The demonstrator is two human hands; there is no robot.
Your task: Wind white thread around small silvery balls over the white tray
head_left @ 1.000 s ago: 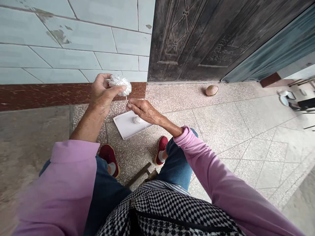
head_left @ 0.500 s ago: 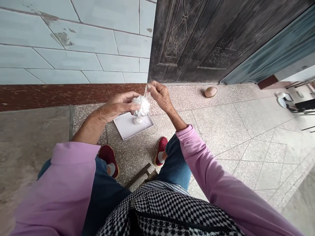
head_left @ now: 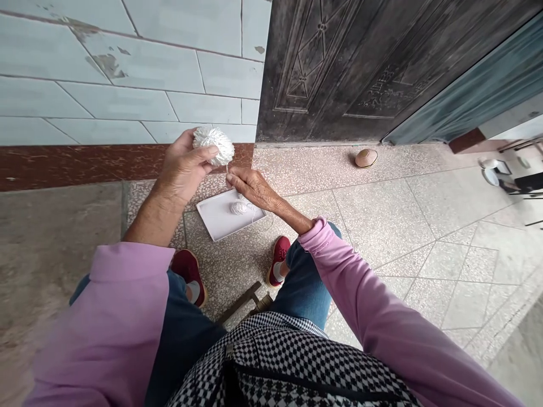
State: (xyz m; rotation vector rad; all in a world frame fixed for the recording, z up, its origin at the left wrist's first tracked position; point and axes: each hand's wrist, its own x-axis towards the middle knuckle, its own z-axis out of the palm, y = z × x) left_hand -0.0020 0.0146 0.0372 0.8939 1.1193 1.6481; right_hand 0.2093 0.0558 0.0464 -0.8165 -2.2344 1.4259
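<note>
My left hand (head_left: 184,167) is raised in front of the wall and grips a fluffy white ball of thread (head_left: 214,144) between thumb and fingers. Just below it, my right hand (head_left: 250,186) pinches a thin white thread (head_left: 227,168) that runs up to the ball. Under both hands, a white square tray (head_left: 216,219) lies on the speckled floor with a small white wad of thread (head_left: 238,207) on it. A loose strand curls off the tray's right edge.
I sit on a low wooden stool (head_left: 246,299), red shoes (head_left: 278,257) either side of it. A tiled wall with a red skirting (head_left: 63,164) is ahead; a dark metal door (head_left: 339,68) stands to the right. A small round tan object (head_left: 365,157) lies by the door sill.
Half a second ago both hands were low over the tray, right hand pulling thread upward. Now the left hand has lifted the ball up and left, and the right hand has dropped below it.
</note>
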